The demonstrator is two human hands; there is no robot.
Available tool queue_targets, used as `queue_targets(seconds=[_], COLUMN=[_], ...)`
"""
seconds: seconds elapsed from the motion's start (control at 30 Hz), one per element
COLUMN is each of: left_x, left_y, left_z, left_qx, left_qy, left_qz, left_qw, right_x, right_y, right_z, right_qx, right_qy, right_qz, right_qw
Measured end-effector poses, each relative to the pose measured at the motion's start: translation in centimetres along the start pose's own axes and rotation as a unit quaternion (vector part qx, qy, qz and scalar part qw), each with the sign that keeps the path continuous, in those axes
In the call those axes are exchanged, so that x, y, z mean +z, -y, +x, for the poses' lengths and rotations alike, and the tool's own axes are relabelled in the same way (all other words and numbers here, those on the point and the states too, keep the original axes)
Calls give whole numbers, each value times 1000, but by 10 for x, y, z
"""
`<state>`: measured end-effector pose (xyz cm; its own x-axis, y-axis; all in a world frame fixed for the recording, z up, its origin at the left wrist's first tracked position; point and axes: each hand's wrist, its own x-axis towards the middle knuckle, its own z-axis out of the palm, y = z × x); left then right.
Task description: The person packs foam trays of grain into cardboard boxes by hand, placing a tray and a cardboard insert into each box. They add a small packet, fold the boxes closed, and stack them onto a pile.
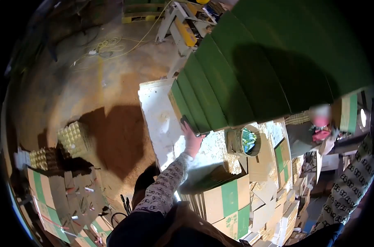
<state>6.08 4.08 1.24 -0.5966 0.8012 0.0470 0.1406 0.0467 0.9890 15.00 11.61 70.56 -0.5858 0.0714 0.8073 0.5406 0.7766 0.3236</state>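
Note:
My left hand [191,140] reaches forward with its fingers stretched out against the lower near corner of a tall green stack [207,90]. The stack looks like large boxes or panels piled in layers, and it leans across the upper right of the view. Beneath my hand lies a white tabletop [156,111], scattered with pale crumbs or shavings. My right arm, in a patterned sleeve [345,191], extends up along the right edge. The right hand itself is out of sight.
Beside the stack stands an open carton [235,142] of small green packets. A green-striped cardboard box [228,201] sits close to my body. Egg trays [74,138] and flattened cardboard [72,201] are at left. Another person [304,138] works at right. A yellow cord [117,51] crosses the floor.

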Motion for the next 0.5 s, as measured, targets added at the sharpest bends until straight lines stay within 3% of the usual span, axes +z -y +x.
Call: queue_targets(seconds=[0.27,0.3,0.37,0.5], left_x=[6,3,31,11], left_y=[31,18,72,39], left_z=[70,68,75,74], left_qx=[13,20,25,33], left_qy=[93,101,101,121], left_qz=[-6,71,-79,-13], left_qw=[996,992,991,992], right_x=[16,18,23,36], right_y=[10,11,12,13], right_z=[-18,-18,-18,-16], right_qx=[65,68,74,85], right_qy=[-42,-44,-51,-75], right_qz=[-16,-17,-23,-39], right_qw=[997,997,996,993])
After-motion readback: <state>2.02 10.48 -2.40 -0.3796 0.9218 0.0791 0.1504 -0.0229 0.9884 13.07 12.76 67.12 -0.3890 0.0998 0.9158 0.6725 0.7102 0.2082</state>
